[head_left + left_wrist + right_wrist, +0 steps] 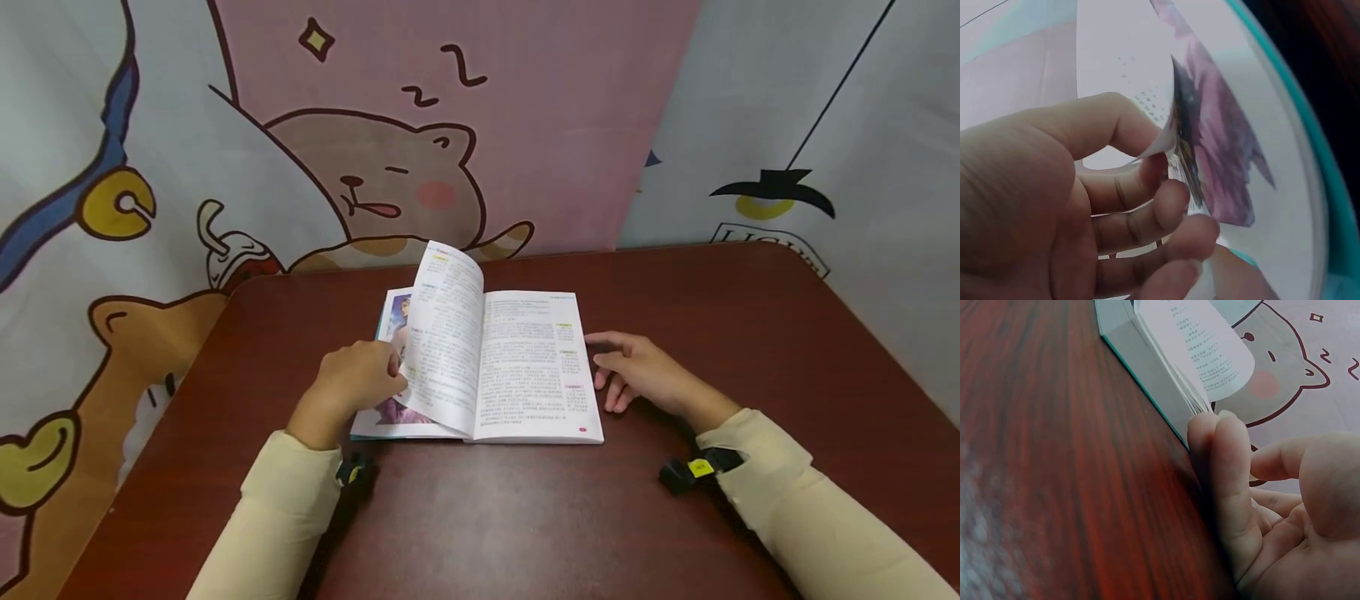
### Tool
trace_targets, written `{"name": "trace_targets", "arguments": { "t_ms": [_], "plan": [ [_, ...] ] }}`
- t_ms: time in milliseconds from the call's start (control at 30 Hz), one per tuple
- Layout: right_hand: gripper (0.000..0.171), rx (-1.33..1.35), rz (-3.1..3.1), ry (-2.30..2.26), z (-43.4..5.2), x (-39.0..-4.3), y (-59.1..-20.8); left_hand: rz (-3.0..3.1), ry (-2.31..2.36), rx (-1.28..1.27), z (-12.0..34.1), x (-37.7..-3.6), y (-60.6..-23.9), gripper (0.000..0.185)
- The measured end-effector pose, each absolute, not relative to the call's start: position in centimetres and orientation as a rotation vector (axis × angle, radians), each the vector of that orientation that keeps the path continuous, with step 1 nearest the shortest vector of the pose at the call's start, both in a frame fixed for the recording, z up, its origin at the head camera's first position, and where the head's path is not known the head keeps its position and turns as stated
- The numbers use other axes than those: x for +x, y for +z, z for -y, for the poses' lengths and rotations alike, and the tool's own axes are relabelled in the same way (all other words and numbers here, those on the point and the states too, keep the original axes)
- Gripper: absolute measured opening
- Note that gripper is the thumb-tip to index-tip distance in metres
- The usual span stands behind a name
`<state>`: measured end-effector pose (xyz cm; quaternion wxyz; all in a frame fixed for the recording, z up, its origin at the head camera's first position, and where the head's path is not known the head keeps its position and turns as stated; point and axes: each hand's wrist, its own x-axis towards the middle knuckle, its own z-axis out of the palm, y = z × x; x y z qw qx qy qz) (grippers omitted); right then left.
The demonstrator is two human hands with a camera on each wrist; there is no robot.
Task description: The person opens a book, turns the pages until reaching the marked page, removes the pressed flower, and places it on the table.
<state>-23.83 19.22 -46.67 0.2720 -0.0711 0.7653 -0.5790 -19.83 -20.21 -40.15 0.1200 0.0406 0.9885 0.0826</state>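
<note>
Pinching a curled page [442,333] near its low edge, the left hand [356,383] sits on the open book [525,367] mid-table [750,333], while the right hand [637,371] rests loose (maybe touching) beside its right edge.

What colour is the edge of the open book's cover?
Teal, bordering the open paperback book's cover. It shows best in the left wrist view, beside the left hand.

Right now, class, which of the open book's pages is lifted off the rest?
The curling text page pinched by the left hand; the right-hand text page and the left-hand picture page lie flat.
</note>
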Motion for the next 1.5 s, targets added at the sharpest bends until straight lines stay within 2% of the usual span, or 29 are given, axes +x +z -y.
{"name": "trace_targets", "arguments": {
  "t_ms": [300, 700, 1000, 1267, 1500],
  "plan": [
    [0.051, -0.173, -2.081, -1.549, -19.1, -23.9, -46.7, -2.83, 0.117, 0.106, 20.3, -19.8, -41.0, 0.031],
    [0.051, -0.177, -2.068, -1.553, -19.1, -23.7, -46.7, -2.739, 0.084, 0.141, 20.0, -19.6, -41.4, 0.008],
    [0.053, -0.19, -2.068, -1.558, -19.2, -23.6, -46.3, -2.766, 0.037, 0.112, 19.5, -19.4, -41.2, 0.018],
    [0.05, -0.18, -2.081, -1.555, -19.2, -23.8, -46.7, -2.83, -0.056, 0.232, 18.6, -18.9, -40.5, 0.014],
    [0.051, -0.179, -2.076, -1.549, -19.2, -23.7, -46.6, -2.83, -0.019, 0.188, 17.9, -18.5, -39.9, 0.015]
  ]
}}
